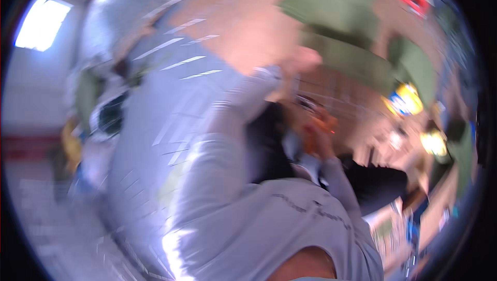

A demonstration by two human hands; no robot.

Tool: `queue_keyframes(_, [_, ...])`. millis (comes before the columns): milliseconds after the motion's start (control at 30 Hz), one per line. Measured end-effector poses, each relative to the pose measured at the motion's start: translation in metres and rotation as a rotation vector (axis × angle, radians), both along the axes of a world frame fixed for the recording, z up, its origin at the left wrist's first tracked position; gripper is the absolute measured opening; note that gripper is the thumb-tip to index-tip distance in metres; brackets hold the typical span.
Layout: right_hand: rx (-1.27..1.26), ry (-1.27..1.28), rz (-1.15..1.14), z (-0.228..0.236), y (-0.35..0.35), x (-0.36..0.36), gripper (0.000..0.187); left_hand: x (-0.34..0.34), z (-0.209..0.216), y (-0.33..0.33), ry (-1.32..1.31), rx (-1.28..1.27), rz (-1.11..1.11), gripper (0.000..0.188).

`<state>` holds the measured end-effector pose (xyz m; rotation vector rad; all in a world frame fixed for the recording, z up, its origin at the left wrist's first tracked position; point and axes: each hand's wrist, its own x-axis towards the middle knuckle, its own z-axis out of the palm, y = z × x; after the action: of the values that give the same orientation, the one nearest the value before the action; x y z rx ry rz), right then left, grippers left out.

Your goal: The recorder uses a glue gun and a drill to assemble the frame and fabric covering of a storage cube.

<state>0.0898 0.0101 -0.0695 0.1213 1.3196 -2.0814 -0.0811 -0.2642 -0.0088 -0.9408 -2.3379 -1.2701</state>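
Observation:
Motion smears the whole picture. My left arm, in a pale grey sleeve, reaches forward, and my left hand (303, 59) is over a tan, wood-coloured surface (259, 27) beside green padded pieces. Its fingers are too blurred to read. Closer to my body, my right hand (322, 138) is closed around an orange object (325, 121). A dark part (307, 102) shows just beyond it. The blur hides what kind of object it is. My legs in dark trousers (269, 143) are on both sides of it.
Green padded pieces (336, 1) lie ahead and to the right. A yellow and blue package (406, 99) is on the right, near a bright yellowish light (434, 142). A red object (414, 1) sits at the far right. Grey-blue flooring (155, 110) stretches along my left.

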Motion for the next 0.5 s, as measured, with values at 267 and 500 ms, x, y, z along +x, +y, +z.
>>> queue_keyframes(267, [-0.051, 0.050, -0.021, -0.018, -0.036, -0.009, 0.015, -0.002, 0.044, 0.031, -0.121, -0.849, 0.134, 0.018])
queue_keyframes(500, [-0.022, -0.021, -0.103, 0.010, -0.043, -0.003, 0.015, -0.005, 0.052, 0.034, -0.176, -0.794, 0.128, 0.020])
